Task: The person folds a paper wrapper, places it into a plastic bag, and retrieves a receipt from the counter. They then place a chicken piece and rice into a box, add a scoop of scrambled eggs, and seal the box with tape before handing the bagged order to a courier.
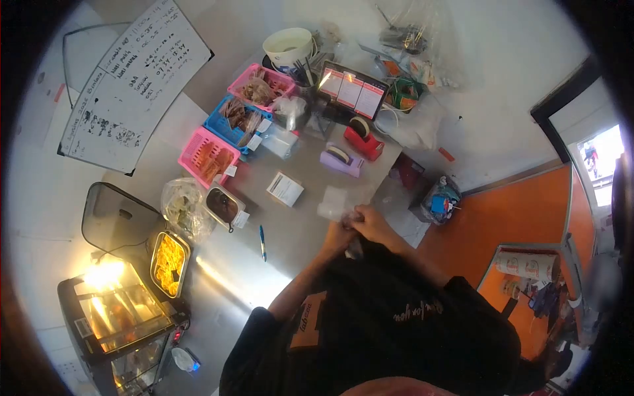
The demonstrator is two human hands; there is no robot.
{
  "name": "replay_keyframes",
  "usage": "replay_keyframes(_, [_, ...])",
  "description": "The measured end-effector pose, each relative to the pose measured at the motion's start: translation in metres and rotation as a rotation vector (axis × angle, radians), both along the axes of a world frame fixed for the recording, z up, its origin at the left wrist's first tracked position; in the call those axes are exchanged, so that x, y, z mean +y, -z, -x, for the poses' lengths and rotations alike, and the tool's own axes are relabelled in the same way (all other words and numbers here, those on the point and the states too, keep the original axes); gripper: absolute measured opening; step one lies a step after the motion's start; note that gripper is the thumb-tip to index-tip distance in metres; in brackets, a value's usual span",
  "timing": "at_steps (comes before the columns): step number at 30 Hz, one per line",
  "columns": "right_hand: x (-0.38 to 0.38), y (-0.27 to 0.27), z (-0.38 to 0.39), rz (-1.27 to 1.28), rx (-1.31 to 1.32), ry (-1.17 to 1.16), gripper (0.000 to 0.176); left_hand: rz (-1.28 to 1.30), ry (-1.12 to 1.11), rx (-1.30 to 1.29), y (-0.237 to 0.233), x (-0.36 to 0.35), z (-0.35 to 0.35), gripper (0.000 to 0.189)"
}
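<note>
Close together over the near edge of the table, my left hand [339, 235] and my right hand [370, 222] meet with their fingers closed. Between and beyond them shows a pale, see-through plastic bag [333, 202], blurred, which both hands appear to grip; its contents are hard to make out. A white paper slip [285, 189] lies flat to the left of the bag. Beyond the hands stand a purple tape dispenser [343, 162] and a red tape dispenser [367, 146]. A blue pen [263, 243] rests to the left of my forearms.
Pink baskets [191, 150] and a blue basket [214, 125] hold bagged food at the back left. A tablet [352, 90] stands at the back. A metal tray of yellow food [170, 264] sits near a lit warmer [119, 310]. A bin [422, 210] stands right.
</note>
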State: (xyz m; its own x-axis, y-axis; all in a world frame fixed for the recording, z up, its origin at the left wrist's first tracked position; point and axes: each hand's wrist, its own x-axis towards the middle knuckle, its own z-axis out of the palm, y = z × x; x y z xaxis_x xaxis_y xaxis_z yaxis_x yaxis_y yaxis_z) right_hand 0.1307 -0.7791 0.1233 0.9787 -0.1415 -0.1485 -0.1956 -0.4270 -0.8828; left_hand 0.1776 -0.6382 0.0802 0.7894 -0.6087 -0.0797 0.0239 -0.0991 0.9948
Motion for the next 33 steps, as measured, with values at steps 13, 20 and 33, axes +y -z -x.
replay_keyframes(13, [-0.119, 0.012, 0.031, 0.336, -0.234, 0.203, 0.059, 0.247, -0.664, 0.055, -0.025, 0.091, -0.055, 0.027])
replay_keyframes(20, [-0.029, -0.046, 0.013, 0.52, -0.453, 0.227, 0.048, -0.269, 0.085, -0.546, -0.13, 0.023, 0.002, 0.018])
replay_keyframes(33, [-0.025, -0.121, 0.016, 0.704, -0.744, -0.05, 0.024, -0.645, -0.294, -0.977, -0.055, 0.142, -0.028, 0.03])
